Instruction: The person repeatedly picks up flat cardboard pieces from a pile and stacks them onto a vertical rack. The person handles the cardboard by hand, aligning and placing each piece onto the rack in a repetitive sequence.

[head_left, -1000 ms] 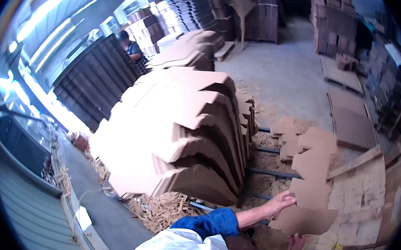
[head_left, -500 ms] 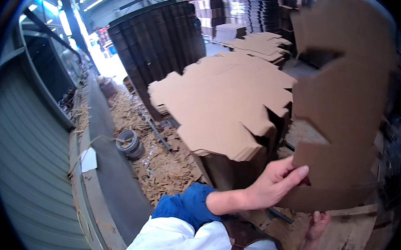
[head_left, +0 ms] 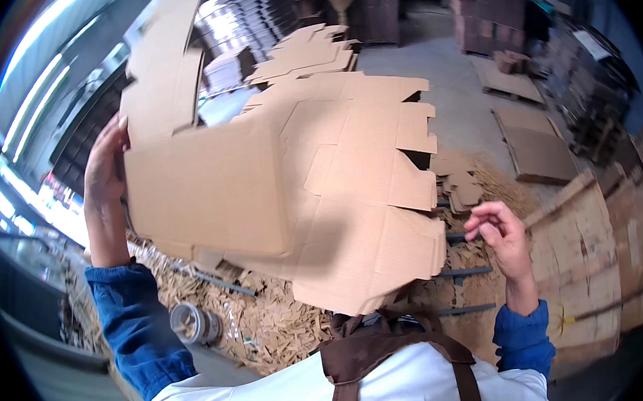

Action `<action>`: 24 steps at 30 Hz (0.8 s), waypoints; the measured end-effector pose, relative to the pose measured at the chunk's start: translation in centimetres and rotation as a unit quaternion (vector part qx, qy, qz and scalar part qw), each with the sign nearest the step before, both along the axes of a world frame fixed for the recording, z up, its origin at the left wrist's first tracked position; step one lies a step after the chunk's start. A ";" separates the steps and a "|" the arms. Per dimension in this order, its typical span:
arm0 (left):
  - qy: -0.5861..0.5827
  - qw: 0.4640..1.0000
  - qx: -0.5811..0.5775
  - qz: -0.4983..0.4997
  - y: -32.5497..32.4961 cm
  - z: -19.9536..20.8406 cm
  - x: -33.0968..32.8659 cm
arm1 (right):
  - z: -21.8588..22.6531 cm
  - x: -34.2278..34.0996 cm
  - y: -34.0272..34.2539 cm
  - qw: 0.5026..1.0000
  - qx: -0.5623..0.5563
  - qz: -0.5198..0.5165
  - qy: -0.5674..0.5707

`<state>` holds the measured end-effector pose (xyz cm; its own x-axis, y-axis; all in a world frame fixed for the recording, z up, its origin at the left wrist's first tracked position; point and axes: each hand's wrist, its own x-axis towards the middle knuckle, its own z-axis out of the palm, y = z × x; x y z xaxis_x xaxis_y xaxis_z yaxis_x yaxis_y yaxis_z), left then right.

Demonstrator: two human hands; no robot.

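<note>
My left hand grips the left edge of a die-cut cardboard sheet. Its fingers are partly hidden at that edge. The sheet is raised and tilted, with its notched upper part reaching to the top of the view, and it casts a shadow on a stack of flat cardboard sheets beneath. Right of that stack, my right hand is in the air with loosely bent fingers, thumb apart from them and nothing held.
Brown scraps cover the floor around a grey bucket. Wooden boards stand at the right, near dark metal bars. Another cardboard stack lies farther back, and a flat cardboard pile sits at the far right.
The held sheet has swung from the right side over to the left with my left hand. My right hand has risen from below the sheet and is away from it. The view has turned rightward.
</note>
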<state>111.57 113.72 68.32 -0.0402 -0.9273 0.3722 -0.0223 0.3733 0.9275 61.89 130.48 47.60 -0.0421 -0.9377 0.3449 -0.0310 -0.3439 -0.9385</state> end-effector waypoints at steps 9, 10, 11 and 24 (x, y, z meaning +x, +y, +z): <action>-0.045 0.942 0.296 -0.149 -10.8 -11.1 3.0 | 2.5 2.5 -3.3 0.985 0.088 -0.117 0.092; -0.060 0.941 0.293 -0.159 -11.0 -11.5 2.6 | 2.7 2.4 -3.8 0.982 0.100 -0.124 0.098; -0.075 0.939 0.290 -0.168 -11.1 -11.7 2.2 | 3.3 2.6 -4.5 0.975 0.117 -0.142 0.121; -0.192 0.958 0.175 -0.120 -6.3 -12.1 -0.6 | 4.2 3.6 -14.8 0.906 0.117 -0.223 0.339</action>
<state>110.95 107.42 56.25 -0.3402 -0.9393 -0.0452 -0.3396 0.0779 0.9373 65.44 115.66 51.77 -0.2866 -0.9306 0.2279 -0.7155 0.0497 -0.6968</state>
